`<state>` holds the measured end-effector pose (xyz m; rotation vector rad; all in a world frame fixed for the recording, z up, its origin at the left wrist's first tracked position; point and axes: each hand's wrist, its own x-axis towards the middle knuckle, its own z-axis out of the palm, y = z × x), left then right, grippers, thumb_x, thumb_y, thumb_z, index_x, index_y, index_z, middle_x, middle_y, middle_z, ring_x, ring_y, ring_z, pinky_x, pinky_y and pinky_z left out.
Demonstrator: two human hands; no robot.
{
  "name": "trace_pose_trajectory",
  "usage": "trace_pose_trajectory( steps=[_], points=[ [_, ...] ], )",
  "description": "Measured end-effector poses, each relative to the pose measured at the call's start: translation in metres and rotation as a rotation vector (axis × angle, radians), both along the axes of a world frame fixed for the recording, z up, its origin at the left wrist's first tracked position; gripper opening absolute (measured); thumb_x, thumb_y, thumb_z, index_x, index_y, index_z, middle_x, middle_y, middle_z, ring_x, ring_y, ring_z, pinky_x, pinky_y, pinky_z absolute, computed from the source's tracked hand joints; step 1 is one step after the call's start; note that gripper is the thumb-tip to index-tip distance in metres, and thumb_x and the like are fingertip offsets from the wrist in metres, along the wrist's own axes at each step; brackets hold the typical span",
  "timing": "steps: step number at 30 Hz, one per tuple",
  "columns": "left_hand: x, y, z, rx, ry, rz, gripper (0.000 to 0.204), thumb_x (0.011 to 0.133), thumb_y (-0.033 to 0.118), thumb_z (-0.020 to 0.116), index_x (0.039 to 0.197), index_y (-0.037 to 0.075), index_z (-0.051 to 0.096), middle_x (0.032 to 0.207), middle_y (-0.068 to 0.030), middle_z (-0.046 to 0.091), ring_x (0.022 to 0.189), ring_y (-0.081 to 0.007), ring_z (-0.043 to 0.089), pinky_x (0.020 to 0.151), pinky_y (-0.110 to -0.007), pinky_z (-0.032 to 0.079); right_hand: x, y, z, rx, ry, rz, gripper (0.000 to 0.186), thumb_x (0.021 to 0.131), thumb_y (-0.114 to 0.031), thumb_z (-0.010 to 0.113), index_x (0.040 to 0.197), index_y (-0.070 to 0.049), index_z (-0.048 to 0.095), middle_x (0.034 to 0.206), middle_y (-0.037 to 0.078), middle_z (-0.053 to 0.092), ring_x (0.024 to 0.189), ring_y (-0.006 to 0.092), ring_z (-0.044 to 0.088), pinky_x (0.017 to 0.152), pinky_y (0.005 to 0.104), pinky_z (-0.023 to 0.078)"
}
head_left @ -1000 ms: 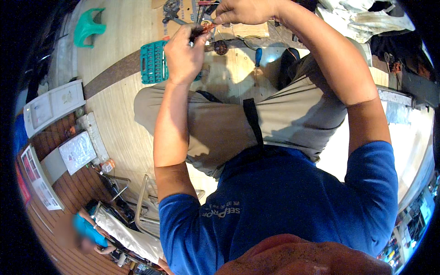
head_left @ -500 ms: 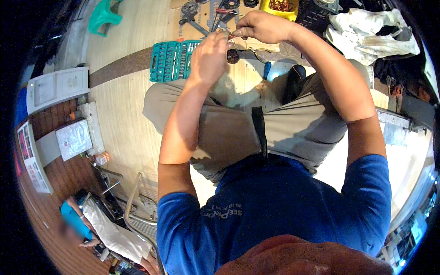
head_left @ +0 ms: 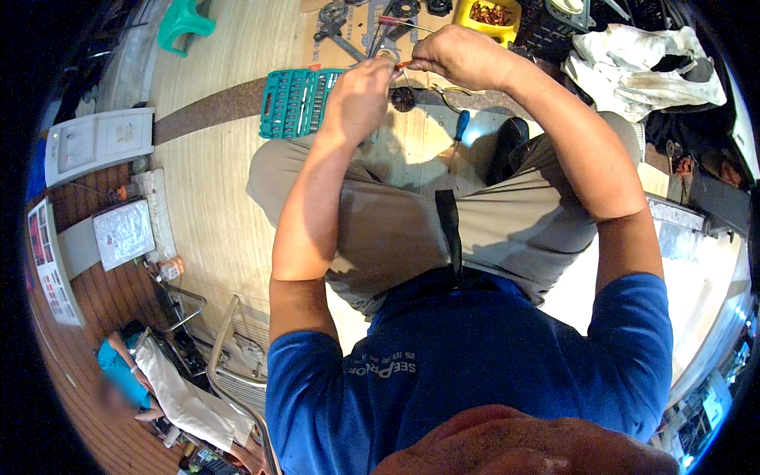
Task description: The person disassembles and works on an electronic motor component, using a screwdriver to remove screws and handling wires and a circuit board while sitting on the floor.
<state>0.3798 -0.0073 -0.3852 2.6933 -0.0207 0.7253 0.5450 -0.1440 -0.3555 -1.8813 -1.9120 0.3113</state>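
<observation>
Ahead of my crossed legs, my left hand (head_left: 358, 101) and my right hand (head_left: 463, 59) meet fingertip to fingertip. Both are closed in a pinch around a small copper-red piece (head_left: 404, 65), too small to name. Just below the fingers is a dark round part (head_left: 402, 99), with a thin pale strand running up from it toward my hands. Beyond them, a screwdriver with a red handle (head_left: 393, 20) lies on flattened cardboard (head_left: 321, 54). Yellow-handled pliers (head_left: 451, 98) and a blue-handled screwdriver (head_left: 461, 127) rest on the floor nearer to me.
A teal socket set case (head_left: 286, 103) lies open left of my left hand. Dark machine parts (head_left: 332, 20) sit on the cardboard. A yellow bin (head_left: 511, 33) holds copper-coloured pieces, near a white cloth (head_left: 633, 67). A green stool (head_left: 182, 28) stands far left; another person (head_left: 190, 396) reclines lower left.
My right hand has come slightly lower and nearer to me, and the copper-red piece shows more clearly between the fingers. The whole view has shifted a little.
</observation>
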Motion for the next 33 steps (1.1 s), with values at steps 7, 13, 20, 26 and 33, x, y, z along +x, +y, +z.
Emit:
trace_pose_trajectory(
  steps=[7, 13, 20, 26, 33],
  points=[
    [-0.002, 0.005, 0.004, -0.069, 0.139, -0.009, 0.017, 0.081, 0.006, 0.062, 0.095, -0.003, 0.063, 0.091, -0.0186, 0.065, 0.085, -0.0343, 0.063, 0.074, -0.038, 0.051, 0.0, 0.0, 0.001, 0.004, 0.208, 0.019, 0.025, 0.085, -0.024, 0.062, 0.091, -0.001, 0.065, 0.079, 0.02, 0.063, 0.075, 0.0366, 0.06, 0.067, 0.042, 0.047],
    [-0.001, 0.0, 0.007, -0.093, 0.157, 0.001, 0.017, 0.08, 0.005, 0.062, 0.096, -0.002, 0.064, 0.089, -0.0187, 0.064, 0.083, -0.0346, 0.062, 0.071, -0.038, 0.05, -0.003, 0.0, -0.001, -0.097, 0.214, -0.043, 0.024, 0.084, -0.023, 0.063, 0.09, 0.0, 0.066, 0.079, 0.02, 0.063, 0.073, 0.035, 0.061, 0.067, 0.0404, 0.048],
    [-0.002, -0.002, 0.004, -0.121, 0.143, 0.018, 0.011, 0.077, 0.001, 0.056, 0.087, 0.0, 0.061, 0.086, -0.0199, 0.062, 0.082, -0.0378, 0.06, 0.07, -0.043, 0.048, -0.009, -0.001, -0.001, -0.058, 0.134, -0.039, 0.023, 0.085, -0.026, 0.061, 0.085, -0.003, 0.066, 0.076, 0.019, 0.063, 0.075, 0.037, 0.06, 0.067, 0.0435, 0.047],
    [-0.002, -0.005, 0.0, -0.102, 0.284, 0.085, 0.013, 0.082, 0.007, 0.061, 0.092, 0.0, 0.063, 0.085, -0.0191, 0.063, 0.078, -0.0374, 0.061, 0.068, -0.042, 0.049, -0.013, -0.001, -0.005, -0.071, -0.052, -0.064, 0.021, 0.085, -0.025, 0.06, 0.083, -0.004, 0.062, 0.076, 0.018, 0.061, 0.077, 0.0376, 0.06, 0.068, 0.0452, 0.047],
    [-0.001, -0.008, 0.004, -0.215, 0.075, 0.004, 0.014, 0.088, 0.01, 0.055, 0.094, -0.001, 0.061, 0.089, -0.0211, 0.063, 0.081, -0.0388, 0.061, 0.07, -0.043, 0.049, 0.003, -0.004, 0.003, -0.004, 0.084, 0.004, 0.027, 0.083, -0.025, 0.064, 0.096, -0.001, 0.064, 0.084, 0.02, 0.063, 0.083, 0.0386, 0.06, 0.071, 0.0428, 0.047]
  ],
)
